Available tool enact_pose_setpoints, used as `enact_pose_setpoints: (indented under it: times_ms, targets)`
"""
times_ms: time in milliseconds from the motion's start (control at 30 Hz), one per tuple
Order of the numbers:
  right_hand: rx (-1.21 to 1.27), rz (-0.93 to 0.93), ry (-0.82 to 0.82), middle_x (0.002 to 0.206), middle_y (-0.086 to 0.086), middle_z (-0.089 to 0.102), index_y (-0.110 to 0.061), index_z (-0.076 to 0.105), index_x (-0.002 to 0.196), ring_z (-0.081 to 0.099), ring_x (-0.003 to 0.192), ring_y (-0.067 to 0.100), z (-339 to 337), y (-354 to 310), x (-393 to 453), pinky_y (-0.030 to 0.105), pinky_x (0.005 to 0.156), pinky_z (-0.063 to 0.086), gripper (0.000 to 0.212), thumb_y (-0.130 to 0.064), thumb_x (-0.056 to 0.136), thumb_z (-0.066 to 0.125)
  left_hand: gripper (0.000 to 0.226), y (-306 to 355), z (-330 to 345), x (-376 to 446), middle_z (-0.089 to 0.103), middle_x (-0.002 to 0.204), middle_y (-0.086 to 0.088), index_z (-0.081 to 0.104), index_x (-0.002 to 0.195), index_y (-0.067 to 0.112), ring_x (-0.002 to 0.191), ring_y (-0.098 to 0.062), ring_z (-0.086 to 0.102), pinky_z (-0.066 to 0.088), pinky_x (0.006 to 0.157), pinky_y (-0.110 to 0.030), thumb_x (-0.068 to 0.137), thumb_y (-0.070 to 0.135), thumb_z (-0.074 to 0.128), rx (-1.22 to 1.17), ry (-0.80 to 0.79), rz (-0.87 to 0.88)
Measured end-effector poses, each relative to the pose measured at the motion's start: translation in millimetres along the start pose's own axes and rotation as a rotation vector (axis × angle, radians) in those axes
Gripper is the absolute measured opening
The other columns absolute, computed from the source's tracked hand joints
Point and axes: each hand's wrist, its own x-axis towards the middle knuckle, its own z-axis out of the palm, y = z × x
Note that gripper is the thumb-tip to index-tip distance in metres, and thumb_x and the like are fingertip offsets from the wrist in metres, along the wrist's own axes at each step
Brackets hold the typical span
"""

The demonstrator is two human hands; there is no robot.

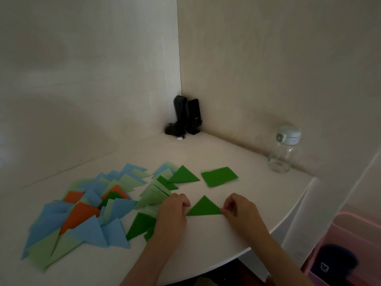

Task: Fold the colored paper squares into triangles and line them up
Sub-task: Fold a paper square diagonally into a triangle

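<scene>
Two hands, the left (175, 205) and the right (239, 205), are sharing a white table (206, 254) with one dark green triangle (204, 207) lying between them. One unfolded green square (219, 176) is sitting beyond. Two orange triangles (80, 213) are showing in the overlapping pile (82, 213) of blue, pale green and dark green triangles, too tangled to count exactly. One clear bottle (284, 150) is standing at right, and two black devices (186, 115) are standing in the corner.

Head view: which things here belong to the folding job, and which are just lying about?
Job:
- green triangle, pinched by left hand and right hand
- unfolded green squares
- folded triangles pile

Lying about:
- glass bottle
- black devices in the corner
- pink bin
</scene>
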Motion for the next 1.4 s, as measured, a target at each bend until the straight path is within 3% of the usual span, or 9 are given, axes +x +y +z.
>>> enact_pose_setpoints:
  times_ms: [100,233,367,633,833,933,1033,1233,1400]
  targets:
    - [-0.015,-0.003,0.002,0.067,-0.012,0.049,-0.018,0.055,0.076,0.045,0.060,0.002,1.0,0.7,-0.4,0.012,0.058,0.034,0.018,-0.014,0.077,0.072,0.014,14.7,-2.1,0.0,0.051,0.100,0.000,0.056,0.104,0.014,0.089,-0.012,0.049,0.037,0.075,-0.018,0.098,0.019,0.044,0.095,-0.012,-0.007]
    - [-0.042,-0.011,0.016,0.068,-0.013,0.048,-0.021,0.052,0.076,0.045,0.060,0.002,2.4,-0.7,-1.0,0.019,0.063,0.037,0.020,-0.016,0.078,0.071,0.030,30.0,4.0,-2.6,0.044,0.109,-0.001,0.050,0.111,0.016,0.096,-0.015,0.047,0.040,0.083,-0.024,0.093,0.041,0.051,0.158,-0.048,-0.053]
    - [-0.047,0.007,0.015,0.069,-0.015,0.047,-0.027,0.047,0.073,0.044,0.062,0.002,2.3,-1.3,-1.6,0.032,0.072,0.044,0.027,-0.017,0.079,0.070,0.032,31.8,8.6,0.1,0.047,0.106,0.002,0.050,0.109,0.019,0.093,-0.011,0.050,0.040,0.079,-0.020,0.085,0.035,0.064,0.115,-0.071,-0.109]
    - [0.064,0.041,0.016,0.070,-0.006,0.061,-0.020,0.059,0.078,0.056,0.063,0.006,-3.6,1.9,7.5,0.025,0.064,0.047,0.018,-0.022,0.073,0.076,0.003,24.4,2.2,4.7,0.058,0.083,0.012,0.059,0.091,0.023,0.072,-0.001,0.049,0.035,0.060,-0.011,0.088,0.023,0.061,-0.015,0.005,-0.045]
    - [-0.117,-0.035,0.119,0.088,-0.008,0.061,-0.025,0.067,0.090,0.053,0.073,0.007,-4.3,4.0,40.2,0.023,0.069,0.044,0.014,-0.034,0.079,0.071,0.012,-0.9,-17.8,43.0,0.068,0.089,0.001,0.063,0.100,0.019,0.081,-0.015,0.060,0.049,0.076,-0.033,0.088,0.022,0.063,0.091,0.135,-0.048]
    - [-0.248,-0.065,0.069,0.114,-0.005,0.062,-0.026,0.065,0.108,0.057,0.101,0.014,-1.2,4.7,57.8,0.031,0.085,0.043,0.034,-0.042,0.078,0.070,0.013,-11.6,-21.3,62.2,0.068,0.084,-0.002,0.061,0.098,0.020,0.080,-0.021,0.061,0.049,0.076,-0.042,0.086,0.021,0.066,0.114,0.171,-0.037]
    - [-0.383,-0.076,-0.052,0.134,-0.011,0.050,-0.032,0.054,0.125,0.043,0.124,0.010,3.5,0.9,71.8,0.031,0.095,0.031,0.047,-0.052,0.083,0.060,0.013,-18.4,-18.6,77.1,0.068,0.086,-0.003,0.059,0.098,0.022,0.082,-0.022,0.060,0.048,0.078,-0.041,0.087,0.022,0.064,0.153,0.163,-0.042]
    - [-0.466,-0.060,-0.062,0.130,-0.014,0.050,-0.038,0.053,0.125,0.041,0.120,0.009,13.9,-1.1,81.4,0.031,0.092,0.028,0.047,-0.061,0.085,0.049,0.013,-23.8,-8.3,88.0,0.062,0.095,0.004,0.054,0.107,0.026,0.092,-0.018,0.051,0.032,0.077,-0.030,0.094,0.028,0.051,0.395,0.129,-0.031]
    - [-0.481,-0.096,0.025,0.122,-0.020,0.056,-0.044,0.063,0.111,0.047,0.111,0.007,16.0,-2.2,78.4,0.030,0.081,0.021,0.030,-0.055,0.090,0.045,0.025,-22.3,-5.8,85.8,0.054,0.112,0.004,0.050,0.115,0.025,0.103,-0.018,0.046,0.035,0.086,-0.031,0.091,0.032,0.053,0.543,0.146,-0.021]
